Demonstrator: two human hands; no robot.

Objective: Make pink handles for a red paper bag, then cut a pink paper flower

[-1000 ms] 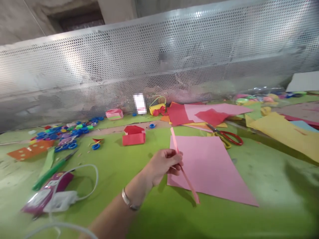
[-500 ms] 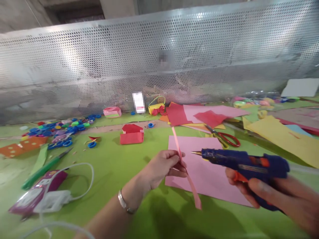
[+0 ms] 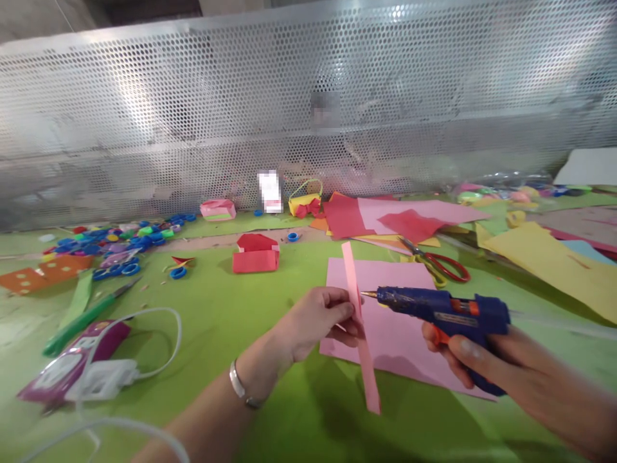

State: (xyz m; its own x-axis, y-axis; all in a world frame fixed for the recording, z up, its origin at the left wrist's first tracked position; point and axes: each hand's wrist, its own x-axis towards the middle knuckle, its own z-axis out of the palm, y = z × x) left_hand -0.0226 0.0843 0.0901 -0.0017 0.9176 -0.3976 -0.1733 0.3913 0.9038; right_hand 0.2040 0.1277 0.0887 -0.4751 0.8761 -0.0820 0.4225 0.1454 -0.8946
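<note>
My left hand (image 3: 328, 318), with a silver bangle at its wrist, pinches a narrow pink paper strip (image 3: 369, 376) near its middle. The strip stands nearly upright, its lower end hanging over the green tabletop. My right hand (image 3: 491, 357) is wrapped round the grip of a blue hot glue gun (image 3: 434, 305) with an orange trigger. The brass nozzle points left and sits right beside the strip; whether they touch I cannot tell. Beneath both hands lies a pink paper sheet (image 3: 400, 347). Behind it are red-handled scissors (image 3: 448, 267).
A red folded paper box (image 3: 255, 255) stands left of centre. Further left lie a green-handled craft knife (image 3: 89, 318), a white cable with plug (image 3: 103, 379) and a pile of plastic rings (image 3: 110, 241). Coloured paper (image 3: 554, 257) covers the right; a perforated metal screen (image 3: 241, 109) closes the back.
The glue gun has moved left, bringing its nozzle close to the strip. My left hand has turned the strip so that more of its flat face shows.
</note>
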